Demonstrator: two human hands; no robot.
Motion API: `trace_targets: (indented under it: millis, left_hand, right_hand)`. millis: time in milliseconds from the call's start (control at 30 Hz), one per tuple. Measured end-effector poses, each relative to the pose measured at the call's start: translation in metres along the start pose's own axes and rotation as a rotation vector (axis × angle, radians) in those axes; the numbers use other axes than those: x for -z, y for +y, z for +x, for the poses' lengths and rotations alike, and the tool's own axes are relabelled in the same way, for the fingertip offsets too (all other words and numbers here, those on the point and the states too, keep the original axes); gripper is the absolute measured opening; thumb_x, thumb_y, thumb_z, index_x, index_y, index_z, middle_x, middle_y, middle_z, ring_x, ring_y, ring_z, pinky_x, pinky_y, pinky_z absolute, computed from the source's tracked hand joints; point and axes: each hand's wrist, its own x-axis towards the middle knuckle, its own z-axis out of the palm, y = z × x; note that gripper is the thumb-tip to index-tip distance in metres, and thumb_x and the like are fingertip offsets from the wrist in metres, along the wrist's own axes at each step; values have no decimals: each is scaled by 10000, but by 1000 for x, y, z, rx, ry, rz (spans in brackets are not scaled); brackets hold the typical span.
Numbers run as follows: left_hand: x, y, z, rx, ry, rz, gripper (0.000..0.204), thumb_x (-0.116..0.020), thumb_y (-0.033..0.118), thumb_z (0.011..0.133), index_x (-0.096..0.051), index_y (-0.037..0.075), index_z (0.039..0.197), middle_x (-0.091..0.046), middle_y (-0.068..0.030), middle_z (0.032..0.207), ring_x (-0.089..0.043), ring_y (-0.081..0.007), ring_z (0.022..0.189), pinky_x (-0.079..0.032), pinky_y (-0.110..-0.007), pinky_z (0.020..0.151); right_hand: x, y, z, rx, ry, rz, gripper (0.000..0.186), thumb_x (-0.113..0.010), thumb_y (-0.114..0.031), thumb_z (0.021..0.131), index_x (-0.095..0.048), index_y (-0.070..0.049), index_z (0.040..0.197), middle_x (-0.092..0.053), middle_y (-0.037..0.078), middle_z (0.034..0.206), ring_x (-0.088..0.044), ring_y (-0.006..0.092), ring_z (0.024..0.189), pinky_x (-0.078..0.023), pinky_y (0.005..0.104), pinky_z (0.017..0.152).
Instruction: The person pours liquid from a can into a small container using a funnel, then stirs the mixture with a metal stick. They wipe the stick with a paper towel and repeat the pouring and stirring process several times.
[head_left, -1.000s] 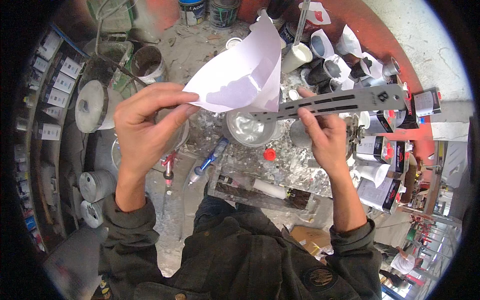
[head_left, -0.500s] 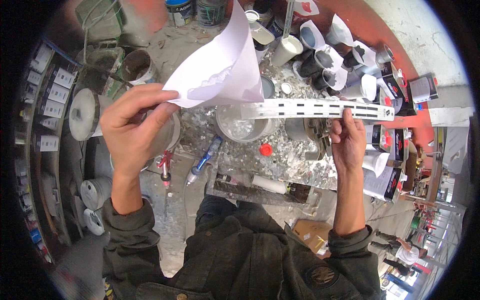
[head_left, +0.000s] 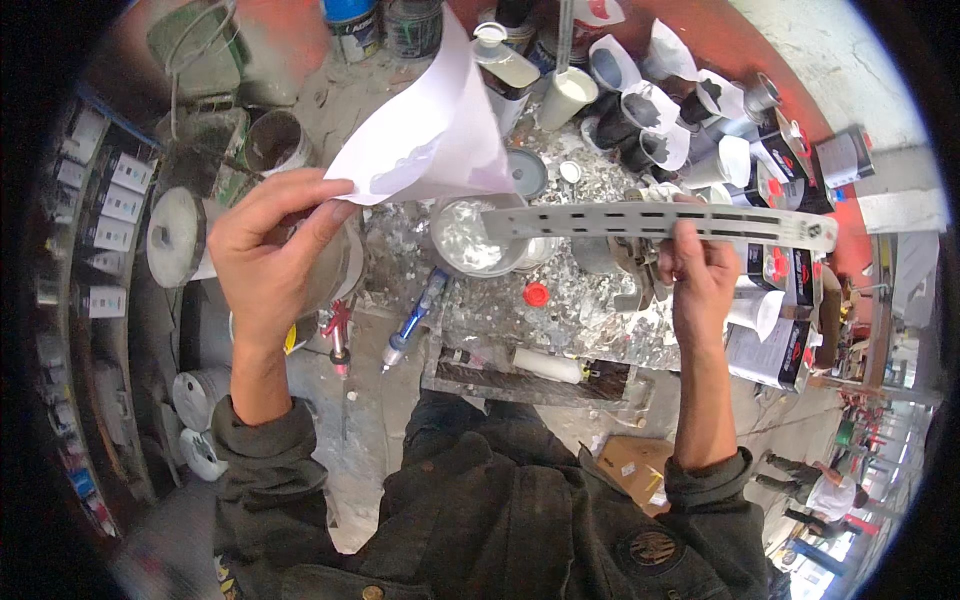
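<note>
My left hand (head_left: 268,240) pinches the rim of a white paper cone strainer (head_left: 460,140) between thumb and fingers, holding it up with its wide mouth open. A pale wet smear shows inside the cone. My right hand (head_left: 703,285) grips a long, flat mixing stick (head_left: 590,222) with dark slots along it. The stick lies roughly level, its left end over a round cup (head_left: 482,273) that stands on the bench below the cone. Something whitish and shiny shows in the cup. Whether the stick's end touches the cup is unclear.
Paint spatters cover the workbench (head_left: 590,325). On it sits a red cap (head_left: 535,294). Red (head_left: 338,335) and blue (head_left: 415,315) spray guns hang by the near-left side. Cups with paper strainers (head_left: 650,110) and rectangular cans (head_left: 770,352) crowd the far right. Shelving (head_left: 110,200) runs at left.
The mixing stick has shifted rightward in my right hand's grip, its right end reaching farther and drooping slightly. The strainer stays pinched in my left hand, a little lower and turned.
</note>
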Motion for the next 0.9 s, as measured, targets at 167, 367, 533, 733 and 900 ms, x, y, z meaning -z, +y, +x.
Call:
trace_targets:
  millis: [167,367,533,733,900]
  left_hand:
    - [-3,-1,1,60,59,-11,164,-741,-67,835,-761,-25,992,-730,-106,982,-672,-145,883,-517,-248,770]
    - [-35,51,-2,-157,55,323,164,-762,-19,812,-758,-7,975,-742,-121,941,-694,-172,811,-538,-276,740]
    - [-97,82,-11,-369,-84,465,184,-771,18,790,-744,33,971,-733,-125,943,-713,-259,811,-562,-336,716]
    - [-171,68,-36,-350,-385,737,35,-697,64,851,-685,31,857,-695,-136,856,-699,-315,750,-565,-394,659]
    - [-205,39,-64,-239,-580,943,103,-658,-31,761,-664,2,858,-682,-163,860,-715,-313,806,-586,-385,669]
  right_hand:
    - [-7,12,-5,-237,139,120,185,-667,-212,986,-670,-33,1033,-639,15,754,-494,65,561,-366,219,474]
    - [31,19,-16,-258,361,378,207,-628,-206,1009,-659,-2,995,-714,94,818,-525,69,563,-403,204,470]
    - [54,37,-25,-212,481,189,265,-629,-267,1010,-662,-4,1003,-737,111,848,-603,88,617,-440,219,490]
    - [36,59,-14,-97,323,16,368,-594,-323,1017,-683,13,898,-732,116,783,-672,143,587,-500,288,506]
    - [13,72,-5,-65,267,-343,482,-617,-375,983,-690,46,759,-701,135,636,-692,193,567,-522,343,541]
